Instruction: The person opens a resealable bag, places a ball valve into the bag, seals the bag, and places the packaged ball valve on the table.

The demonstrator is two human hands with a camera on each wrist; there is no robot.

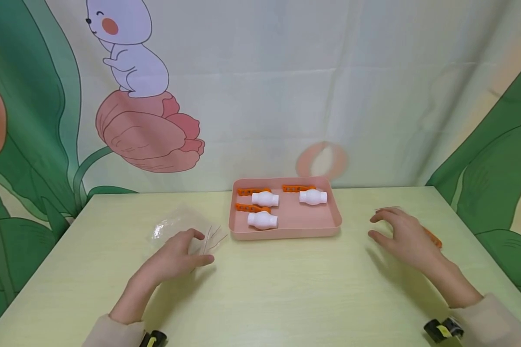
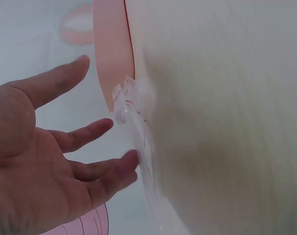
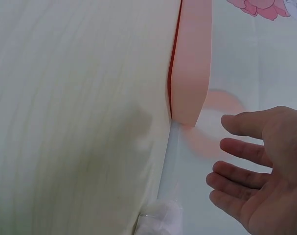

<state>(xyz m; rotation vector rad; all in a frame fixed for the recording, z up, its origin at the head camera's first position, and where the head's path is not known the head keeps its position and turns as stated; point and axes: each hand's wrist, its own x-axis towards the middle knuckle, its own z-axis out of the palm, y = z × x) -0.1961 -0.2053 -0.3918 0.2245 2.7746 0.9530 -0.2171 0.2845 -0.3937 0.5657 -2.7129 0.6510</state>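
My left hand [image 1: 173, 258] hovers at the clear plastic bag [image 1: 159, 230], fingers spread and holding nothing. The crumpled bag [image 2: 133, 105] is near the fingertips in the left wrist view; whether they touch it I cannot tell. On the right, my other hand [image 1: 405, 241] is above the table, its fingers relaxed and apart. Partly hidden behind it lies an orange handle [image 1: 432, 237]. A clear wrapping with something white [image 3: 160, 219] shows low in the right wrist view. Between the hands, a pink tray [image 1: 286, 233] holds three white ball valves [image 1: 262, 220] with orange handles [image 1: 253, 208].
The pale wooden table [image 1: 282, 289] carries the tray near its back edge. A fabric backdrop [image 1: 252, 96] printed with leaves, a flower and a white animal hangs right behind it.
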